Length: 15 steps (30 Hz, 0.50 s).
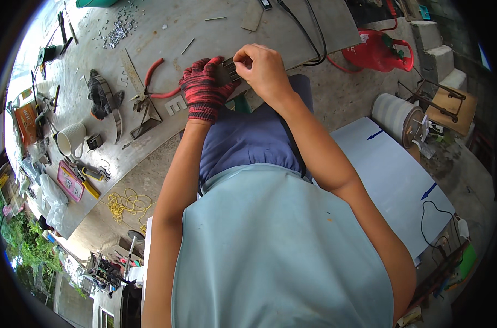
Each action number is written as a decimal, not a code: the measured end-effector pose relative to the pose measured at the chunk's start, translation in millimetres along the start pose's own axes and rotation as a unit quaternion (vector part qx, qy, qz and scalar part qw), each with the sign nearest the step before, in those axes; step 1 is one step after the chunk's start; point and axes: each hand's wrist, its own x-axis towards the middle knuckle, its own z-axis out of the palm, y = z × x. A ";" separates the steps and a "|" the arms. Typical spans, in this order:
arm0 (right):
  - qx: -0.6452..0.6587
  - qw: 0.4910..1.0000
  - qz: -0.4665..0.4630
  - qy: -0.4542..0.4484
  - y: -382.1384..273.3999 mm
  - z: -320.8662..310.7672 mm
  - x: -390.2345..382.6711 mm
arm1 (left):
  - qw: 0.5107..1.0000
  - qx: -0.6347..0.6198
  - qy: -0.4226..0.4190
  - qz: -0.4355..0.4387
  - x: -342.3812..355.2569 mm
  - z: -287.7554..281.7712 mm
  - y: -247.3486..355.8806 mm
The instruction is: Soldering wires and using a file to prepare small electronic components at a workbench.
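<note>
My left hand (206, 90), in a red and black knitted glove, is closed around a small dark metal piece (230, 69) with narrow slots, at the table's near edge. Close against that piece, my bare right hand (263, 72) has its thumb and fingertips pinched together; what they hold, if anything, is hidden. Left of the glove lie red-handled pliers (153, 74) with their handles spread. A flat metal strip (132, 71) and small slotted metal plates (176, 105) are beside them.
Small metal bits (120, 30) are scattered on the grey metal table (166, 44). A dark work glove (101, 98) and a white mug (72, 139) stand left. Black cables (303, 30) cross the far edge. A red gas cylinder (377, 52) and white board (388, 164) are right.
</note>
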 end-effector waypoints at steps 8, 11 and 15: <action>-0.079 0.997 -0.010 0.019 -3.0 9.8 -1.7 | 1.000 -0.003 0.012 -0.001 -1.7 1.6 -0.2; -0.102 0.995 -0.001 0.023 -5.1 12.1 1.1 | 0.999 -0.038 0.018 0.003 -2.8 1.4 -1.0; -0.120 0.992 0.017 0.014 -10.1 12.4 4.1 | 0.998 -0.046 0.044 0.024 -4.2 -1.1 -0.2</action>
